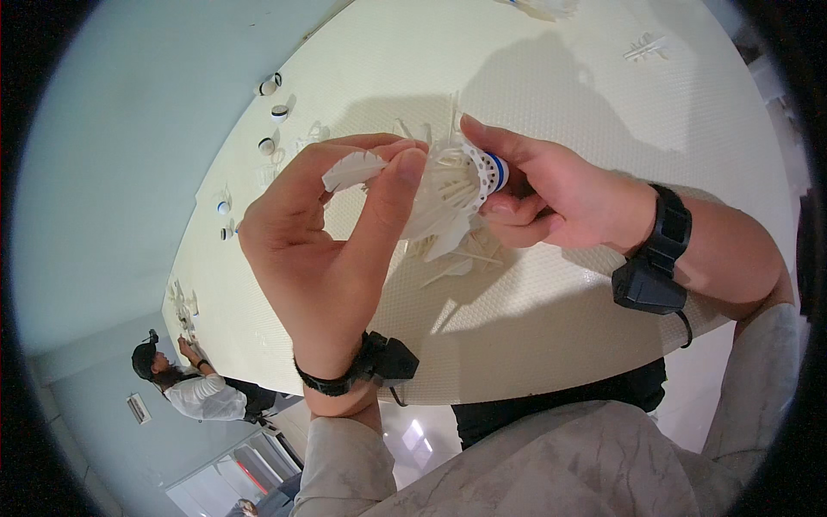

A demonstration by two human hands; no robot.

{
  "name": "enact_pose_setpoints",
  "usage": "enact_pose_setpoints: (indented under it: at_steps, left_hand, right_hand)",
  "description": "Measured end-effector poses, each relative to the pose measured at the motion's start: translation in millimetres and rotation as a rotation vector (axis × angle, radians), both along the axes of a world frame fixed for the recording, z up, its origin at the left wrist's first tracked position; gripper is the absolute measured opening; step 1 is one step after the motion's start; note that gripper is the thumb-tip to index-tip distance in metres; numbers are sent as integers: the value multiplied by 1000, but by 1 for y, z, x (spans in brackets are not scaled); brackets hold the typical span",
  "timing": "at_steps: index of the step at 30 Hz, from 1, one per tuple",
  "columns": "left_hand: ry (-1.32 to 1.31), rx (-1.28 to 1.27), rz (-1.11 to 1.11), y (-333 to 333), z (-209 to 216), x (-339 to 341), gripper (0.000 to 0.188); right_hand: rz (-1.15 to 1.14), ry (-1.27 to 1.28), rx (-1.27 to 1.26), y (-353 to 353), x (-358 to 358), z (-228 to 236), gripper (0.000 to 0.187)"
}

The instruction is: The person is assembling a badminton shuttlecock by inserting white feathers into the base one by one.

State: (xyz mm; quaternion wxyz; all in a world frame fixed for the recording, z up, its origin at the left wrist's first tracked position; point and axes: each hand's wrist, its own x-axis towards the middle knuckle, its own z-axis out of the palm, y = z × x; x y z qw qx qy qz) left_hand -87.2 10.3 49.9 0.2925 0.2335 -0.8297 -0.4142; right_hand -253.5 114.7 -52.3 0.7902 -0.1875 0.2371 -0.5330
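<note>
Over the table, my right hand closes its fingers around the blue-banded base of a white shuttlecock, whose feather skirt points left. My left hand pinches a white feather between thumb and forefinger, just left of the skirt. Whether that feather is still joined to the shuttlecock is hidden by my fingertips. Loose white feathers and quills lie in a heap on the table beneath both hands.
The pale, textured table has a curved edge. Several shuttlecock bases stand along its left side. Feather scraps lie at the far right, and another shuttlecock at the far edge of view. Another person works at the table's left end.
</note>
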Motion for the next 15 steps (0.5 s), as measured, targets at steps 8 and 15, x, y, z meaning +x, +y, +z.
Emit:
enact_pose_setpoints:
  at_steps: [8,15]
  left_hand:
    - [-8,68,-21,0,1,2,3]
    - [-167,20,-100,-5,13,3,15]
  right_hand:
    - [-43,-9,15,0,4,0,64]
    - [-67,39,20,1,5,1,66]
